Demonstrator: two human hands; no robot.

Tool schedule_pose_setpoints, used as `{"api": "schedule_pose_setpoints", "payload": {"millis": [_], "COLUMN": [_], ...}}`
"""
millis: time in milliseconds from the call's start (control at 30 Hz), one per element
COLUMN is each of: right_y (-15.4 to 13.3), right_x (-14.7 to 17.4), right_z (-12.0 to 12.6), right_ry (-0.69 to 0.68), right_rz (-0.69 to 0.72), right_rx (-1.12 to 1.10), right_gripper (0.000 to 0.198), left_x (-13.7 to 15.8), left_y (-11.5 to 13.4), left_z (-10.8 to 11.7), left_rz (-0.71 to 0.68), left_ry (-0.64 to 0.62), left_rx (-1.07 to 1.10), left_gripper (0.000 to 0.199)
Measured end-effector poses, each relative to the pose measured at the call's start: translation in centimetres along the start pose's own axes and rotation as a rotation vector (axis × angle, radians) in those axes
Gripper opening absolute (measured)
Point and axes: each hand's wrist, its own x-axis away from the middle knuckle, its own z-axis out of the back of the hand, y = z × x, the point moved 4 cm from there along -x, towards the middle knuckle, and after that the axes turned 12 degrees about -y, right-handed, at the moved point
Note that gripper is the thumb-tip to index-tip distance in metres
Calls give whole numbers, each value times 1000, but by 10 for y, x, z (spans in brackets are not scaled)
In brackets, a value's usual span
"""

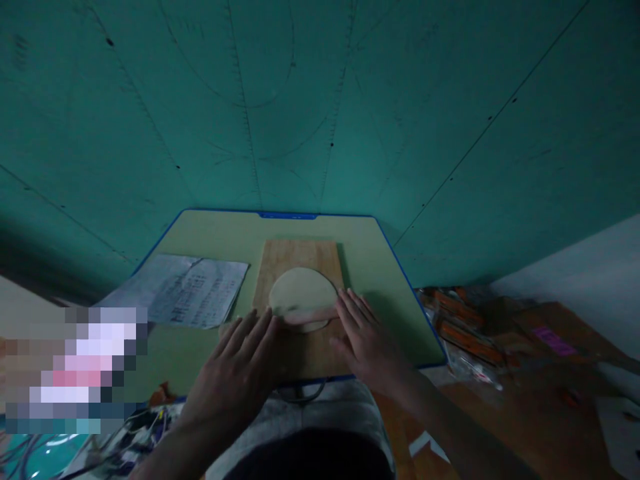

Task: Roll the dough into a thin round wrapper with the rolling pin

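A flat round of dough (303,288) lies on a wooden cutting board (300,251). Across its near part runs a thin rolling pin (310,315), pinkish in this dim light. My left hand (240,353) rests over the pin's left end, fingers stretched out and pointing forward. Over the right end lies my right hand (367,343), its fingers also straight and its thumb pointing inward. Both palms press down from above rather than wrapping round the pin. The ends of the pin are mostly hidden under the hands.
The board sits on a small pale-green table with a blue edge (287,215), against a green wall (280,100). A printed sheet (195,290) lies left of the board. Cables (145,427) are at lower left; cardboard (555,333) and orange packaged items (457,327) stand right.
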Motion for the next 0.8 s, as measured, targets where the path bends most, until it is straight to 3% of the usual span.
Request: {"api": "schedule_pose_setpoints", "payload": {"millis": [67,133,300,400,567,667,800], "right_y": [-4,-1,20,22,2,-7,0], "right_x": [13,7,-57,-71,-8,28,14], "right_z": [0,2,8,8,2,2,3], "right_ry": [-10,-41,-90,-52,19,10,-52], "right_rz": [17,44,7,-22,48,54,52], "right_rx": [13,20,-1,-16,-31,-12,17], "right_gripper": [64,62,56,54,58,66,66], "left_x": [8,2,-47,-56,-6,18,-3], "left_y": [3,-3,-34,-34,6,16,-3], "left_z": [4,7,3,0,6,8,-2], "left_rz": [-57,-88,5,95,28,15,8], "left_ry": [26,4,-44,-7,39,53,15], "left_rx": [-10,-3,-23,-71,-84,-67,-43], "left_gripper": [70,68,56,62,64,70,71]}}
